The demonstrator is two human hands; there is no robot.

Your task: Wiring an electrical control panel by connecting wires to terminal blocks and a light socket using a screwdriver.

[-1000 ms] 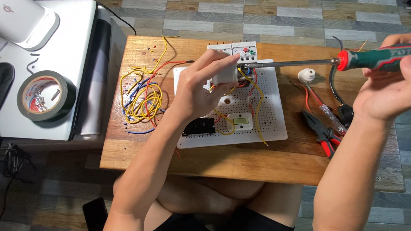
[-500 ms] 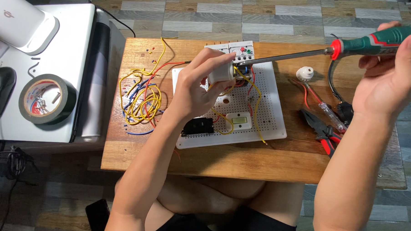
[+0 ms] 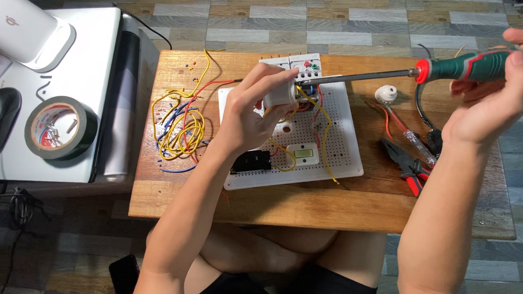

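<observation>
Head view. The left hand (image 3: 248, 114) is closed around a small white plastic cylindrical fitting (image 3: 281, 94), fingers curled over its top and thumb beneath, holding it just above the upper middle of a white perforated plastic mounting board (image 3: 345, 150). The right hand (image 3: 495, 94) is wrapped in a loose fist around the green and black handle of a long screwdriver with a red collar and a grey steel shaft (image 3: 362, 78); the shaft runs leftward, nearly level, and its tip meets the side of the white fitting.

The board lies flat on a small brown wooden table (image 3: 306, 206). On the board sit a black rectangular component (image 3: 254, 161) at the lower left, a white rectangular switch with a pale green centre (image 3: 303, 153) near the middle, and a white block with red and green buttons (image 3: 302, 66) at the top edge. Yellow and red leads cross the board. A loose tangle of yellow, red and blue wires (image 3: 178, 129) lies on the table left of the board. To the right lie red-handled pliers (image 3: 408, 166), a slim tester screwdriver with a clear handle (image 3: 415, 141) and a small white round ceramic piece (image 3: 385, 93).

Left of the table, a roll of black tape (image 3: 60, 128) rests on a white flat case (image 3: 90, 71), with a black computer mouse (image 3: 1, 112) at the far left.
</observation>
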